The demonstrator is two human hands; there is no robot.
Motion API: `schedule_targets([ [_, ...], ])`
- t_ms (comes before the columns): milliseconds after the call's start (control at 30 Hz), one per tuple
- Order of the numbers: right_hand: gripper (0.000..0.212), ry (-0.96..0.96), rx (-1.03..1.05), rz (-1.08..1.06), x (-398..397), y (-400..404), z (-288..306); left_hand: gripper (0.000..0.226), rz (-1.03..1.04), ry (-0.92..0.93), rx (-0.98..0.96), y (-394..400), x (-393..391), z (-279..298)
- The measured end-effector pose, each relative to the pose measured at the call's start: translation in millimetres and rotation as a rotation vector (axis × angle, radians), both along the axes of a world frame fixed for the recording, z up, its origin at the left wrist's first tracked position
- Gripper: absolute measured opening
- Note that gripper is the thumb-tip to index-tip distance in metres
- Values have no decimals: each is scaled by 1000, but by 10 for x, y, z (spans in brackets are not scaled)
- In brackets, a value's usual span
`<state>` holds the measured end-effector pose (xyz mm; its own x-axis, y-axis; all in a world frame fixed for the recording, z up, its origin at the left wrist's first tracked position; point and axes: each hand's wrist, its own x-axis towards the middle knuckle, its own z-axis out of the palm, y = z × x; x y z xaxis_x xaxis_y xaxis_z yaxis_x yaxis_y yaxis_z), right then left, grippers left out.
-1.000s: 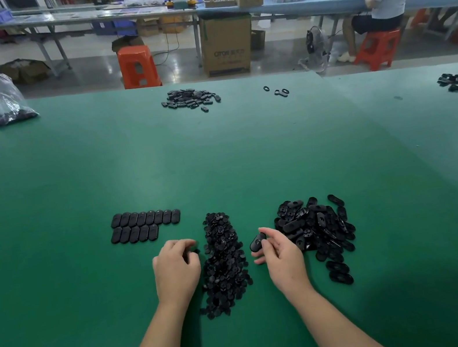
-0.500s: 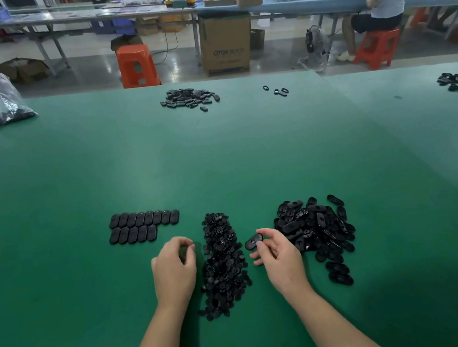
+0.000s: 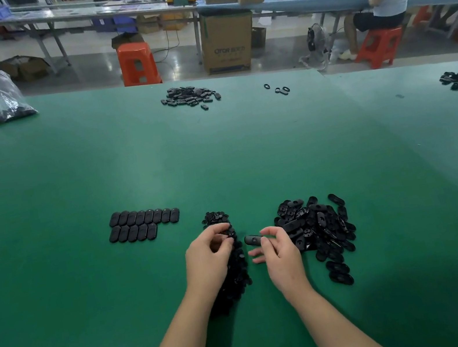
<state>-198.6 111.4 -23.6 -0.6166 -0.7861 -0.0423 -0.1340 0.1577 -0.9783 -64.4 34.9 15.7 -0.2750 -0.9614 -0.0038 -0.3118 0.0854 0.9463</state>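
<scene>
The right hand (image 3: 282, 255) pinches a black oval piece (image 3: 252, 240) by its right end, just above the bench (image 3: 219, 159). Its long axis runs left-right and its free end points at the left hand (image 3: 208, 261). That hand curls over the small-parts pile (image 3: 214, 218) and hides part of it. Whether it pinches a part is too dark to tell.

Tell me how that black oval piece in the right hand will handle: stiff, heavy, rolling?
Probably stiff: the black oval piece juts straight from the right hand without sagging. Likely light: fingertips alone carry it. Flat like the neat rows, so it should slide, not roll.
</scene>
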Motion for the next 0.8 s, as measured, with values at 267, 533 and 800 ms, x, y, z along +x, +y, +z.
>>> schedule_targets([
  [267, 18, 0, -12, -22, 0, 0, 13, 15, -40, -120, 1, 133, -264, 16],
  [533, 13, 88, 31, -20, -28, -1, -11, 9, -60, -288, -78, 172, -419, 18],
  [800, 17, 106, 36, -25, -41, -3, -36, 14, -60, -302, -81, 161, -448, 33],
])
